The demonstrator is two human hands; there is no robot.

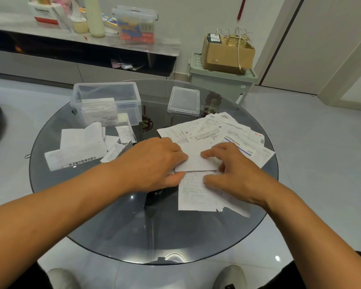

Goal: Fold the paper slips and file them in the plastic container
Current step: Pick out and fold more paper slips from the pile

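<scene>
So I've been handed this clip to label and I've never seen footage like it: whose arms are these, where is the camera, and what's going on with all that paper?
There is no machine here. A person wears a camera on the head, looking down at their own arms over a round glass table. The left hand and right hand are folding one paper slip, pressing the turned-over flap down. Unfolded slips are heaped to the right, more papers lie left. Behind those stands the open plastic container with papers already inside, its lid lying apart.

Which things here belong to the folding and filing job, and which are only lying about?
Job: slip being folded, left hand, right hand, unfolded pile, plastic container, its lid.

Lying about: cardboard box, shelf bottle.
</scene>
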